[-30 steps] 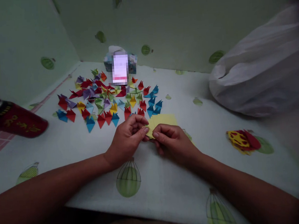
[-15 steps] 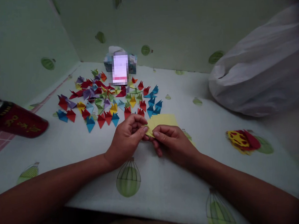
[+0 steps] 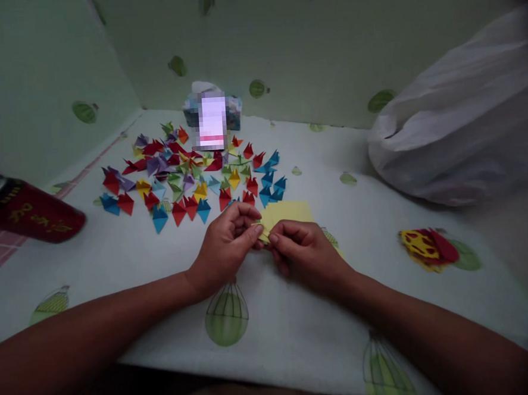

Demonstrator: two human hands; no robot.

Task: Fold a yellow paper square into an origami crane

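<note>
Both hands' fingers (image 3: 257,229) pinch yellow paper (image 3: 287,211); folded pieces (image 3: 186,178) beyond.

Both hands meet at the near corner of a yellow paper sheet (image 3: 287,211): the left hand (image 3: 226,242) and right hand (image 3: 303,250) pinch it together. Beyond lies a scatter of folded paper pieces (image 3: 191,175); a red can (image 3: 25,209) lies far left.

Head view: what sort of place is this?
Probably a home craft corner: a table under a balloon-print cloth, a spread of folded paper pieces, a tissue box, and both hands pinching yellow paper.
</note>
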